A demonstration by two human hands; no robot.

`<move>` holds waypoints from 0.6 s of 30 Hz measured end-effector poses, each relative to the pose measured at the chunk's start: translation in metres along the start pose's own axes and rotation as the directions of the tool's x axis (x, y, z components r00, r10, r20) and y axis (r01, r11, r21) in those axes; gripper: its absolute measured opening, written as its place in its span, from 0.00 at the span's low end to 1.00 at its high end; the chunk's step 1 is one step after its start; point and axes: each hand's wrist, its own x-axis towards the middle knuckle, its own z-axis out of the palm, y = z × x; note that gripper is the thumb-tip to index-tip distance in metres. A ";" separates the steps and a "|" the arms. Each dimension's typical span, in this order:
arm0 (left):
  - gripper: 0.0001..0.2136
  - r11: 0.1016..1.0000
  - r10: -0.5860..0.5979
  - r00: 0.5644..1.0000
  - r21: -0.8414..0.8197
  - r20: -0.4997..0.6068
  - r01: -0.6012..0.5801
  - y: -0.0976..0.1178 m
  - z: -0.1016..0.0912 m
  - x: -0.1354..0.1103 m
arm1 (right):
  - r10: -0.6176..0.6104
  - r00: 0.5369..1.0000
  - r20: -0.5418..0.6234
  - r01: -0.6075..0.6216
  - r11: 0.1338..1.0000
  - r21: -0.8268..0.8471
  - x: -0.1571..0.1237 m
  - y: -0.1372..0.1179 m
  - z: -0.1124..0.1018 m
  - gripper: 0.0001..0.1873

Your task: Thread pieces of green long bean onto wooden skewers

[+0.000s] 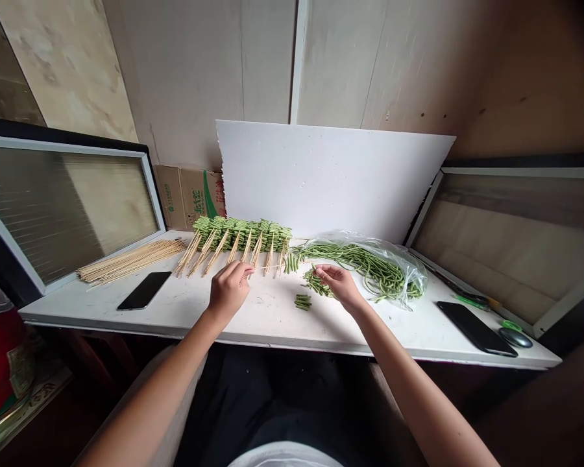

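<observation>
My left hand (231,285) is closed around the blunt end of a thin bamboo skewer (267,266), held level above the table. Short cut pieces of green bean (291,263) sit side by side at the skewer's far part, seemingly threaded on it. In the fingertips of my right hand (338,282) is a short green bean piece (314,266), close to the skewer's tip. Below that hand lies a loose pile of cut bean pieces (316,284). A small bundle of cut pieces (302,301) rests nearer the table's front edge.
Stacked finished bean skewers (243,233) line the back left. Bare skewers (131,259) lie beside a phone (144,290). Long beans (370,259) spill from a clear plastic bag (416,279). At right are another phone (475,328), a round grey object (514,337) and scissors (472,299).
</observation>
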 end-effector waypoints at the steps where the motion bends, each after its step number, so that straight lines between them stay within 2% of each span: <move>1: 0.15 1.000 0.007 1.000 0.003 0.001 -0.007 0.000 0.000 0.000 | 0.024 1.000 0.000 -0.024 0.999 0.029 -0.001 -0.003 0.001 0.22; 5: 0.14 1.000 -0.011 1.000 -0.015 0.012 0.011 -0.001 0.000 0.000 | 0.118 0.992 0.045 -0.123 0.981 0.148 -0.004 -0.011 0.008 0.21; 10: 0.13 0.999 -0.040 0.999 -0.027 0.025 0.040 0.000 0.000 0.001 | 0.217 0.974 0.061 -0.224 0.901 0.371 -0.004 -0.016 0.007 0.21; 14: 0.13 0.998 -0.035 0.999 -0.047 0.024 0.036 0.002 0.001 0.001 | 0.197 0.978 0.066 -0.205 0.858 0.471 -0.005 -0.021 0.005 0.19; 18: 0.14 0.998 -0.033 0.999 -0.056 0.028 0.034 0.003 0.003 -0.001 | 0.160 0.984 0.083 -0.180 0.859 0.479 -0.006 -0.024 0.007 0.20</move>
